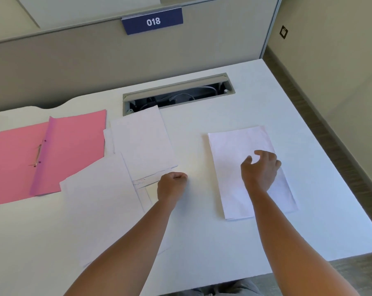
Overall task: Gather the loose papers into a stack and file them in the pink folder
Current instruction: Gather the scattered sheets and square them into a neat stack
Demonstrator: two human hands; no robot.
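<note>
Gathering is barely begun: loose white paper sheets (121,167) are spread over the white tabletop (202,242), apart from a separate white sheet pile (234,146). The open pink card folder (74,142) is unfilled. The left hand (171,184) is fisted at a sheet's edge, grip unclear; the right hand (260,167) is held loosely open above the pile.

Pink folder (71,142) and white papers (142,142) on a white desk (202,242).
Navy sign (152,21) bears white digits; partition (52,65) is beige.
</note>
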